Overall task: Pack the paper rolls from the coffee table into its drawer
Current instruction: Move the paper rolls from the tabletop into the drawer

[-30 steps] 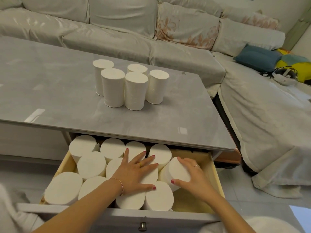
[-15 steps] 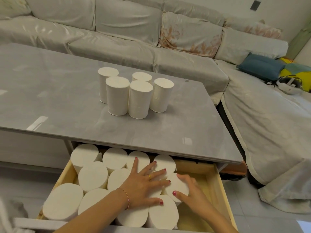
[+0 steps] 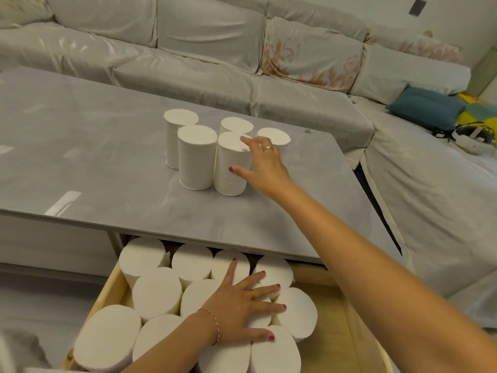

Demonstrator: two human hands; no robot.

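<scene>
So on the far left the grey glossy stone-look coffee table top runs across most of the view, with the pale grey fabric sectional sofa behind it. Below the table edge, the light wooden drawer is pulled out and packed with white coreless paper rolls standing on end, their flat round tops facing up, jammed against each other in rows.

The left hand lies flat on top of those drawer rolls with its fingers spread wide, palm down, not gripping anything. There's a thin red string bracelet on that wrist and a ring on one finger.

Up on the table, five more upright white paper rolls stand in a tight cluster near the middle.

The right hand is stretched out to the front-right white roll of that cluster: thumb against its side, fingertips on its top rim, fingers loosely open around it, so touching but not really clamped. That roll sits flat on the table.

Off to the right, a dark blue cushion sits on the sofa, next to a white headset with a cable.
</scene>
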